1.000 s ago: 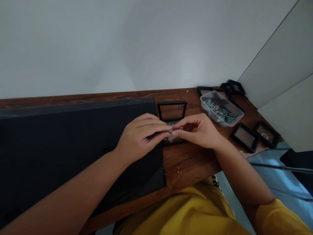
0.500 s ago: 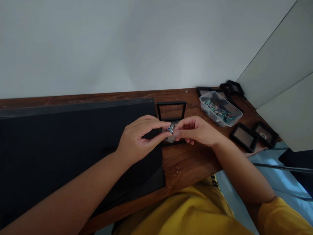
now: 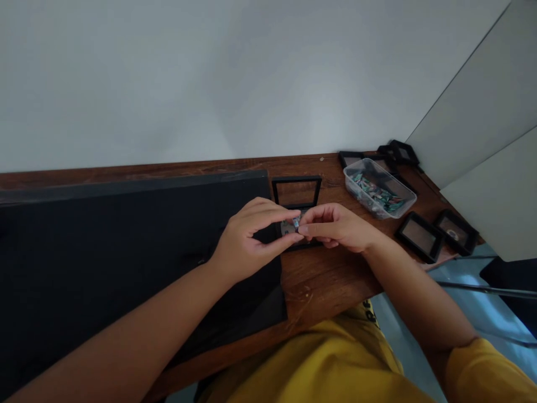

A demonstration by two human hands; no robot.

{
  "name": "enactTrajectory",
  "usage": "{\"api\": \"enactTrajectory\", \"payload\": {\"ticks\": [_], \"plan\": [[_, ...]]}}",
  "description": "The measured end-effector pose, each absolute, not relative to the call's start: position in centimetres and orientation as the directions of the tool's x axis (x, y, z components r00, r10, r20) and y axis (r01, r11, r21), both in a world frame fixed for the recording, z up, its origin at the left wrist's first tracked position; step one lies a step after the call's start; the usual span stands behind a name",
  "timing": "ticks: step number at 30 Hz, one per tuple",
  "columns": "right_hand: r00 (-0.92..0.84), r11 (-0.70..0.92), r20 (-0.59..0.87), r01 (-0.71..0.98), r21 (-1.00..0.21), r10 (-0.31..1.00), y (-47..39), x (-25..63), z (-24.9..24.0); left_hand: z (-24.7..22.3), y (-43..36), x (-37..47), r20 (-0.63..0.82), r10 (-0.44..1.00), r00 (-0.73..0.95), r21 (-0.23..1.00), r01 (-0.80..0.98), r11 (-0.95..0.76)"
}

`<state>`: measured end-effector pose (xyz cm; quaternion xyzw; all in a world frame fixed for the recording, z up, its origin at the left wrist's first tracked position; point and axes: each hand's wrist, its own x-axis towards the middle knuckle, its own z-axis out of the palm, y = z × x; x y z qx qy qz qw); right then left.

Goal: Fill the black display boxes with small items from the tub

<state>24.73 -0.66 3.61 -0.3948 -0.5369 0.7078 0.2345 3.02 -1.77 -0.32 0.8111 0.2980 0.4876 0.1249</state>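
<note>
A small shiny silvery-blue piece [image 3: 296, 222] is between my two hands; its exact kind is too small to make out. My right hand [image 3: 331, 226] pinches it between thumb and forefinger, the other fingers curled under. My left hand [image 3: 260, 232] reaches in from the other side, its thumb and forefinger closed around the piece from below and above. Just beneath and behind my fingers stands an opened black display frame [image 3: 296, 179], its clear-windowed lid upright. Its lower half is largely hidden by my hands; a pale round patch shows there.
A clear plastic tub [image 3: 380, 187] of small green and reddish pieces stands to the right. More black frames lie beside it, among them one frame [image 3: 419, 236] and another with a ring-shaped item [image 3: 453, 234]. A black mat [image 3: 126, 252] covers the wooden table's [image 3: 335, 280] left side.
My left hand has shifted slightly right, and its thumb and forefinger are a little further apart. The small piece has turned more upright between the hands.
</note>
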Motion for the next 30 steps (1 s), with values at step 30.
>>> {"api": "enactTrajectory", "payload": {"ticks": [30], "plan": [[-0.529,-0.222,-0.191,0.005,-0.975,0.827,-0.6,26.3,4.7,-0.6,-1.4,2.8,0.311,0.753,0.580,0.538,0.546,-0.642]]}}
